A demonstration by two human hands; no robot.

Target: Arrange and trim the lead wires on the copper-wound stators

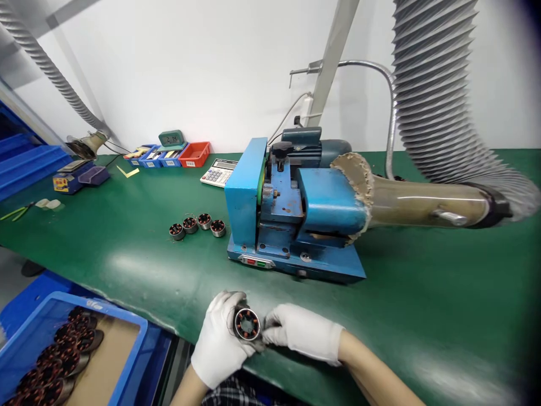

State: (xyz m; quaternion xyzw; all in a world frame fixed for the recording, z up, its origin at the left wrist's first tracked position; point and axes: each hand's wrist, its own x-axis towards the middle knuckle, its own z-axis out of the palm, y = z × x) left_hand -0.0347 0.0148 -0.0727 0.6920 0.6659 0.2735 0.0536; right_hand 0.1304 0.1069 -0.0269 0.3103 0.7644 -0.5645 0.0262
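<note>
My left hand (222, 338), in a white glove with greyish fingertips, is wrapped round a ring-shaped metal part (247, 324) with copper windings inside. The part's open face is turned up toward the camera. My right hand (302, 331), also gloved, has its fingers pinched together at the part's right side; what lies between those fingertips is too small to make out. Both hands are above the front edge of the green table (169, 287). Several similar wound parts (190, 225) sit in a group left of the blue machine (279, 208).
A blue crate (141, 332) at the lower left holds many wound parts. A wide hose and a tube (422, 203) extend right from the machine. Farther back are a calculator (218, 172), a red bin (195, 154), blue bins and a clock. Green-handled pliers (17, 212) lie far left.
</note>
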